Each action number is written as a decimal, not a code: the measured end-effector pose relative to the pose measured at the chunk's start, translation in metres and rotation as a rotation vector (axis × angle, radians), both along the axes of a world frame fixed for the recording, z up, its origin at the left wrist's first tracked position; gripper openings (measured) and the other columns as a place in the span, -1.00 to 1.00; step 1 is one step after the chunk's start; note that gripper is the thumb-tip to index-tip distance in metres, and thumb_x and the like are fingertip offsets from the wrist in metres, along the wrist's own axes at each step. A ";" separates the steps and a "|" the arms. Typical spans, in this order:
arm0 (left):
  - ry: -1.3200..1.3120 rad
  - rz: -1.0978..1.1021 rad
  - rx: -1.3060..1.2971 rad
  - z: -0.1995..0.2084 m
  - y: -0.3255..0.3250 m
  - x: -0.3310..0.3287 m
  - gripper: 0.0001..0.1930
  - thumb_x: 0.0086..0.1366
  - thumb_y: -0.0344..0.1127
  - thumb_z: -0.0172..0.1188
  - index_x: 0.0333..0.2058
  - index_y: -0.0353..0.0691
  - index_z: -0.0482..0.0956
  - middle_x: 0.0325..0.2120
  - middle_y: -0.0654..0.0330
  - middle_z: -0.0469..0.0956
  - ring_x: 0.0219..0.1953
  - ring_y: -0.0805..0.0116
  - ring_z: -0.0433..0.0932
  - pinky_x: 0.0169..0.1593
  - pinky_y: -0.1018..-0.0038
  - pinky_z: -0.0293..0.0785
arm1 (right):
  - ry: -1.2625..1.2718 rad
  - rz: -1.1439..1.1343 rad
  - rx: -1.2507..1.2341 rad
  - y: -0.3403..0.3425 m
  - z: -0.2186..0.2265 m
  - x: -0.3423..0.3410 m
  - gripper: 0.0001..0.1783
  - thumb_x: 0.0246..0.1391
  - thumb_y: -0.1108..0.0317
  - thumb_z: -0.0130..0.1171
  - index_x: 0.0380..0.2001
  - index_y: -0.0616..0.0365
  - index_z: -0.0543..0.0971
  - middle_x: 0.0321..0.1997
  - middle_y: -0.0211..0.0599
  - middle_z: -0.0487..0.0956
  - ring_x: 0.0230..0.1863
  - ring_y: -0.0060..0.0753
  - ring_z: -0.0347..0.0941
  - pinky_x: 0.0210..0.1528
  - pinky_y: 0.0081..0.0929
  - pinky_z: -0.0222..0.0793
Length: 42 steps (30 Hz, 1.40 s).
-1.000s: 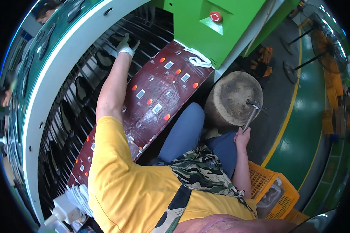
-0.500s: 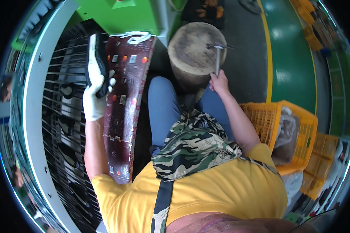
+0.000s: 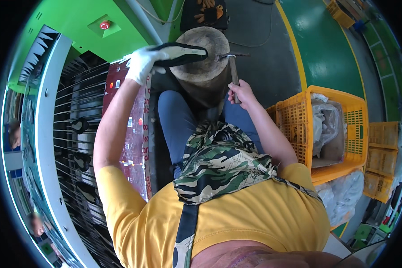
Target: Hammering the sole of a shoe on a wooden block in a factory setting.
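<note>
My left hand (image 3: 144, 64), in a white glove, is closed on the heel end of a black shoe (image 3: 183, 52). The shoe lies sideways with its pale underside up, and its toe reaches over the round wooden block (image 3: 196, 74). Whether it touches the block I cannot tell. My bare right hand (image 3: 242, 94) grips a hammer (image 3: 234, 71) low on its handle. The hammer's long thin head is at the block's right edge, just right of the shoe's toe. The block stands just beyond my knees.
At left, a rack (image 3: 78, 107) of metal rods carries several dark shoes beside a maroon printed board (image 3: 136, 134). A green machine (image 3: 82, 31) with a red button stands beyond. An orange crate (image 3: 315, 134) with plastic bags is at right. Gloves (image 3: 208, 15) lie behind the block.
My left hand has brought the shoe from above the rack rightward to the block, turning it from upright to sideways. My right hand still holds the hammer, now slightly lower and further left in view.
</note>
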<state>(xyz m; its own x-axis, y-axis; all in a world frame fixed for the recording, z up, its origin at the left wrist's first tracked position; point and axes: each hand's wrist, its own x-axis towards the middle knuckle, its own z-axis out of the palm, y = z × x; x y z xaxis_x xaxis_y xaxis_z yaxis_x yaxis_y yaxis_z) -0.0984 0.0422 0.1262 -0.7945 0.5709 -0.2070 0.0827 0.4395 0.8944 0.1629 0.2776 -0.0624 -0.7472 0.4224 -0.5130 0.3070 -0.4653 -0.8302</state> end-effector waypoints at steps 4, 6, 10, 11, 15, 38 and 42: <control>0.338 0.054 -0.032 0.010 0.051 -0.008 -0.52 0.09 -0.04 0.47 -0.14 -0.31 0.74 -0.30 0.13 0.76 -0.32 0.38 0.73 -0.19 0.49 0.61 | -0.034 -0.005 0.156 0.006 0.032 -0.001 -0.84 0.30 0.36 0.18 -0.20 0.16 0.41 -0.51 -0.30 0.52 -0.66 -0.45 0.46 -0.70 -0.44 0.32; 0.431 0.139 -0.012 0.008 0.070 0.004 -0.46 0.04 0.02 0.51 -0.09 -0.22 0.75 -0.27 0.14 0.76 -0.18 0.41 0.71 0.02 0.49 0.57 | -0.004 0.013 0.248 0.015 0.062 -0.006 -0.83 0.30 0.36 0.17 -0.21 0.17 0.41 -0.51 -0.30 0.52 -0.69 -0.47 0.44 -0.72 -0.45 0.30; 0.260 0.064 0.496 -0.020 0.087 0.007 -0.44 0.06 -0.36 0.56 0.08 -0.29 0.64 -0.13 0.23 0.74 -0.11 0.44 0.67 0.09 0.46 0.57 | 0.126 0.102 0.624 0.029 0.145 -0.015 -0.81 0.31 0.34 0.18 -0.21 0.21 0.42 -0.53 -0.35 0.49 -0.73 -0.58 0.38 -0.73 -0.50 0.25; 0.296 -0.041 0.555 -0.027 0.087 -0.002 -0.50 0.14 -0.37 0.49 0.08 -0.32 0.64 -0.09 0.19 0.72 -0.04 0.46 0.63 0.15 0.49 0.49 | 0.199 0.135 0.706 0.029 0.171 -0.019 -0.82 0.32 0.34 0.19 -0.19 0.19 0.43 -0.53 -0.38 0.48 -0.73 -0.62 0.35 -0.73 -0.55 0.23; 0.214 -0.120 0.575 -0.041 0.104 -0.013 -0.54 0.13 -0.45 0.43 0.04 -0.37 0.63 -0.01 0.19 0.70 0.03 0.40 0.61 0.20 0.45 0.46 | 0.445 0.120 0.937 0.029 0.260 -0.033 -0.75 0.35 0.32 0.19 -0.02 0.20 0.44 -0.51 -0.43 0.47 -0.69 -0.70 0.31 -0.68 -0.61 0.24; 0.300 -0.136 0.406 -0.053 0.136 -0.032 -0.51 0.05 -0.27 0.49 0.00 -0.23 0.67 -0.12 0.19 0.74 -0.07 0.38 0.68 0.11 0.47 0.53 | 0.280 0.143 1.532 0.020 0.252 -0.060 -0.69 0.26 0.35 0.21 -0.03 0.23 0.40 -0.46 0.10 0.60 -0.32 0.27 0.60 -0.28 0.02 0.48; 0.327 -0.096 0.250 -0.035 0.133 -0.018 -0.59 0.14 -0.43 0.37 0.02 -0.26 0.67 -0.10 0.23 0.73 -0.08 0.45 0.62 0.12 0.48 0.50 | 0.283 0.482 1.533 0.037 0.262 -0.057 -0.64 0.26 0.34 0.22 0.03 0.25 0.40 -0.45 0.10 0.60 -0.35 0.27 0.60 -0.33 0.03 0.47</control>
